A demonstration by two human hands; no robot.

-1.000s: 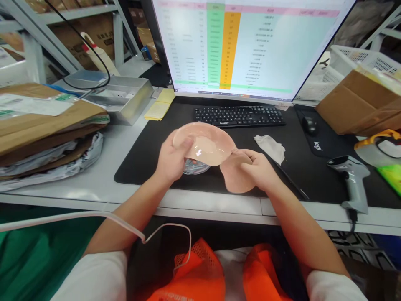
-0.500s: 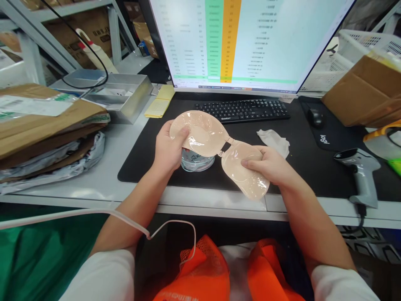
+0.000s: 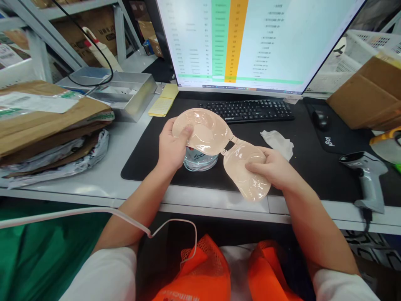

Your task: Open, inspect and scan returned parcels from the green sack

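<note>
I hold a beige adhesive silicone bra (image 3: 216, 138) spread open above a black desk mat (image 3: 144, 154), its glossy inner sides facing up. My left hand (image 3: 171, 146) grips the left cup at its edge, thumb on top. My right hand (image 3: 272, 169) grips the right cup (image 3: 247, 173) the same way. A small clasp joins the two cups between my hands. Under the left cup a clear round plastic case (image 3: 200, 161) rests on the mat, partly hidden.
A keyboard (image 3: 247, 110) and a large monitor (image 3: 260, 42) stand behind. A white cloth scrap (image 3: 278, 142), a mouse (image 3: 320, 119) and a barcode scanner (image 3: 366, 175) lie to the right. Cardboard mailers (image 3: 46, 117) and a metal tray (image 3: 122, 94) sit at the left.
The two cups were overlapped a second ago; my hands have drawn them apart and turned the glossy sides up. In the last half second little has moved.
</note>
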